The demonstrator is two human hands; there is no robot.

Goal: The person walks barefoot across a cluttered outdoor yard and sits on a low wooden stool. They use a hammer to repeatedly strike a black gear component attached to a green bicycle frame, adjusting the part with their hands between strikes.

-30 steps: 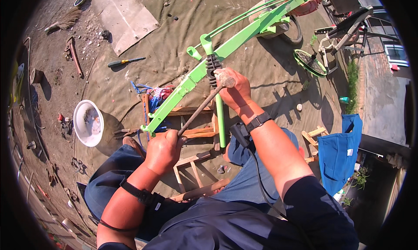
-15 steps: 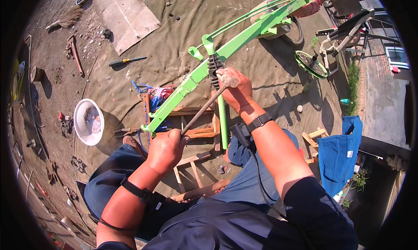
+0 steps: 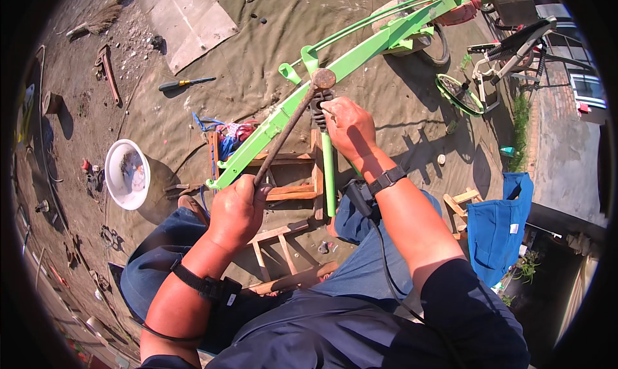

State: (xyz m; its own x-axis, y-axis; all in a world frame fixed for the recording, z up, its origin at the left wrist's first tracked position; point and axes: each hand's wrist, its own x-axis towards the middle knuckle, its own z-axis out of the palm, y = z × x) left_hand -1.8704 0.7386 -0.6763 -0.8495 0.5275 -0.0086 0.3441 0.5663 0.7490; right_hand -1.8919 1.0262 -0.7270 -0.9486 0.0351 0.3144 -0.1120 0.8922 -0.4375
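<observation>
My left hand (image 3: 237,209) is wrapped round the handle of a hammer (image 3: 283,135). The hammer's round, rusty head overlaps the top of a dark coil spring (image 3: 318,117) on a bright green metal frame (image 3: 360,59). My right hand (image 3: 351,129) is closed right beside that spring. What its fingers grip, a small pale end perhaps, is too hidden to name. From below the spring a green tube (image 3: 329,176) runs down toward my legs. The frame slants from lower left to a red part (image 3: 460,12) at upper right.
Wooden stools (image 3: 317,176) stand under and before the frame. Left lie a white basin (image 3: 127,175), a screwdriver (image 3: 187,84) and a pipe wrench (image 3: 109,75). A bicycle part with a green wheel (image 3: 459,94) and blue cloth (image 3: 501,227) are at right.
The hammer head has moved up and left, from in front of my right hand to the top of the spring. My left hand has risen slightly; my right hand stays near the spring.
</observation>
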